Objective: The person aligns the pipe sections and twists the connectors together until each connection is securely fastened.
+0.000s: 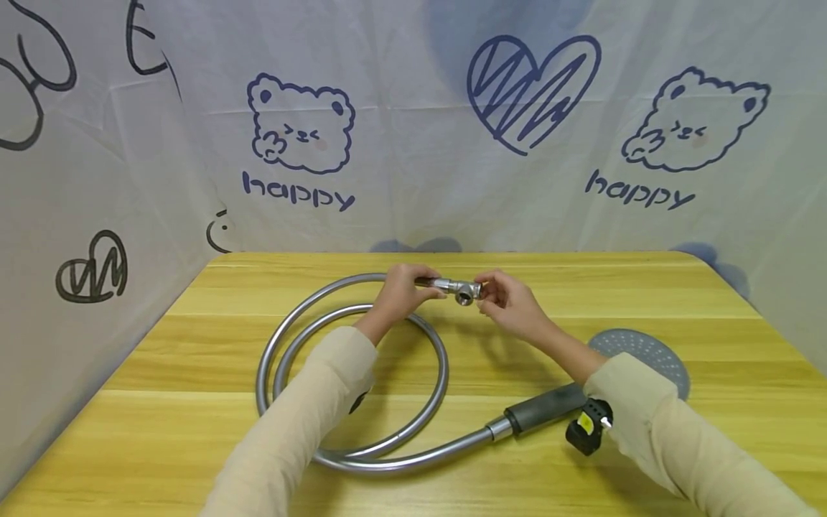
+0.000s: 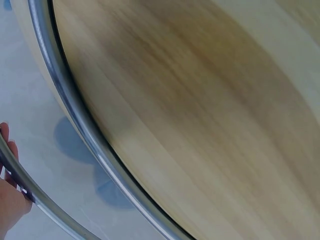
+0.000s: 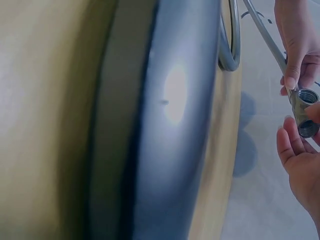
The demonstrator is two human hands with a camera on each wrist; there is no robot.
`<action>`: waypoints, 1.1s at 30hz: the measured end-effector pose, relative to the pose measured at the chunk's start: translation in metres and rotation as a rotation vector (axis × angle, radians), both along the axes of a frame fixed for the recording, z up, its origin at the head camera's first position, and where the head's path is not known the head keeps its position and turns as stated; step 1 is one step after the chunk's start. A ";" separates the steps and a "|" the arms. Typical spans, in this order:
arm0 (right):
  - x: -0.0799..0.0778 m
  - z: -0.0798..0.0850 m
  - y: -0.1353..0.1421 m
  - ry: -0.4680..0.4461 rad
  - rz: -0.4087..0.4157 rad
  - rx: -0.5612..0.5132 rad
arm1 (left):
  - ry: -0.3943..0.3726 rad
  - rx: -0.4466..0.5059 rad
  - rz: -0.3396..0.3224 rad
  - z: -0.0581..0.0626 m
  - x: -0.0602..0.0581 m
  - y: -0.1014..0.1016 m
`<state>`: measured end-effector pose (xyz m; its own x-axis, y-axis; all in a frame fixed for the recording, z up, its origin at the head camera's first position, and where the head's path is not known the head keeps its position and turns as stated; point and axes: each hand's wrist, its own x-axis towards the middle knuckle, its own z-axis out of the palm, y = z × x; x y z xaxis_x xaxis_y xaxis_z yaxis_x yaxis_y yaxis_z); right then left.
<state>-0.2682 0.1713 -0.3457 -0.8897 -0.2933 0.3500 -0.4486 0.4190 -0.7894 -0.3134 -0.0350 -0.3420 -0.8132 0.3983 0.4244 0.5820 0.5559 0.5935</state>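
Observation:
A metal tee fitting (image 1: 465, 291) with threaded openings sits at the end of a shiny grey shower hose (image 1: 271, 352), held above the table. My left hand (image 1: 402, 289) grips the hose end just beside the fitting. From the other side, my right hand (image 1: 513, 305) pinches the fitting's free end with curled fingers. In the right wrist view, two threaded mouths of the tee fitting (image 3: 306, 96) show between both hands. In the left wrist view, part of the left hand (image 2: 11, 195) appears at the edge behind the hose (image 2: 95, 135).
The hose lies looped on the wooden table (image 1: 161, 431) and runs to a grey shower head (image 1: 636, 352) with a dark handle (image 1: 545, 409). The right forearm partly covers the shower head. A white cloth wall (image 1: 413, 179) with drawings stands behind the table.

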 end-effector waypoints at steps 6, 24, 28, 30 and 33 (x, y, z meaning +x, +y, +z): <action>-0.001 -0.003 0.001 0.084 -0.042 0.068 | 0.003 -0.001 -0.007 0.000 0.001 0.002; -0.002 -0.003 -0.007 0.308 -0.149 0.138 | 0.020 0.002 -0.003 0.000 0.000 0.003; -0.002 -0.003 -0.007 0.303 -0.148 0.127 | 0.019 -0.002 0.003 0.000 0.000 0.003; -0.002 -0.002 -0.007 0.298 -0.145 0.120 | 0.017 -0.004 0.005 0.001 0.000 0.003; -0.002 -0.002 -0.006 0.281 -0.145 0.113 | 0.014 -0.004 0.005 0.001 0.000 0.003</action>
<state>-0.2702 0.1649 -0.3475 -0.7985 -0.2215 0.5597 -0.5711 0.5726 -0.5882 -0.3131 -0.0317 -0.3406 -0.8091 0.3959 0.4344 0.5876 0.5609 0.5832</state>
